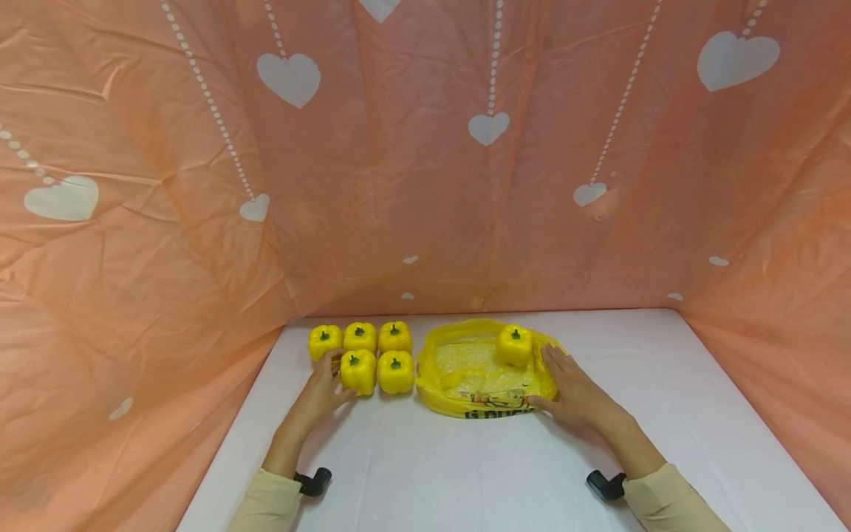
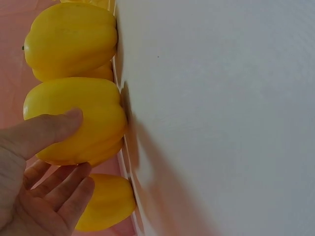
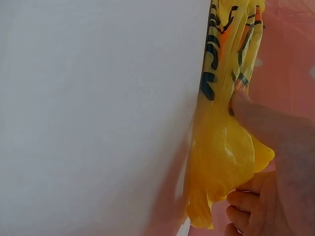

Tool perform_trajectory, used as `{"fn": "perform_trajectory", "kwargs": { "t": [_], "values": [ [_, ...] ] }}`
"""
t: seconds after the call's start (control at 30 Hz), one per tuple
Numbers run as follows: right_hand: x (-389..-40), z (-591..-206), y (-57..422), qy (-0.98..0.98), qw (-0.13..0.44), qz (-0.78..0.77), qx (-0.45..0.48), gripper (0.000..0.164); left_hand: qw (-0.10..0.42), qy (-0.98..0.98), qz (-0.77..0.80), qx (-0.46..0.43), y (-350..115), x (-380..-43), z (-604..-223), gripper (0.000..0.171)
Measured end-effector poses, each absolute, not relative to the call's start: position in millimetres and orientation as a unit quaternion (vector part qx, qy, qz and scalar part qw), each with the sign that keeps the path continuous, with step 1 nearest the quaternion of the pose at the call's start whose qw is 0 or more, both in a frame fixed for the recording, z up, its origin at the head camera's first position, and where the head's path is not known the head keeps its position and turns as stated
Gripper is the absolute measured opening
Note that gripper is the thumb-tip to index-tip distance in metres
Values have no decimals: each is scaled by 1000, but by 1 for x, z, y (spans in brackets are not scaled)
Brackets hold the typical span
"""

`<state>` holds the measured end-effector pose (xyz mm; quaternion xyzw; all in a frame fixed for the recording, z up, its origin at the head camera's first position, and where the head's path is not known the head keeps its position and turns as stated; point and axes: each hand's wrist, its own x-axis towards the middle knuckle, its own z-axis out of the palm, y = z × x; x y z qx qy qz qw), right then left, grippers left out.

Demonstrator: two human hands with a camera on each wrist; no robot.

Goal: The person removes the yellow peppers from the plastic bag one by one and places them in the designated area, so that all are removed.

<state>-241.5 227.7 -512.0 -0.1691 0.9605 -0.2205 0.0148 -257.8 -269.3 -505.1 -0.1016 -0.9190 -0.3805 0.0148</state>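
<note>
My left hand (image 1: 323,390) is at the left side of the front-left yellow bell pepper (image 1: 358,372), thumb across its front and fingers round its far side. In the left wrist view that bell pepper (image 2: 78,120) still stands on the table. My right hand (image 1: 577,388) rests against the right side of a yellow plastic bag (image 1: 435,395), fingers extended and thumb near its front edge. The right wrist view shows the bag (image 3: 226,152) bulging beside my fingers. One bell pepper (image 1: 515,346) sits upright in the opened bag, at its right rear.
Beside the bag stands another bell pepper (image 1: 396,372), with a row of more behind, among them a corner bell pepper (image 1: 325,342). They lie close together on the white table (image 1: 459,473). A pink-orange curtain (image 1: 425,222) with white hearts surrounds the back and sides.
</note>
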Motion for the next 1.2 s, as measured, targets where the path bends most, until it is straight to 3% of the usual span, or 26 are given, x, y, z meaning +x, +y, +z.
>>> {"fn": "perform_trajectory", "kwargs": {
  "t": [0.53, 0.93, 1.2],
  "values": [
    [-241, -511, 227, 961, 16, -218, -169, 104, 16, -925, -367, -95, -271, -255, -503, 78],
    [-240, -510, 226, 960, 13, -222, -172, 103, 69, -925, -357, -110, -270, -250, -495, 72],
    [-240, -510, 227, 959, 9, -222, -175, 103, 48, -929, -356, -91, -264, -248, -483, 71]
  ]
}}
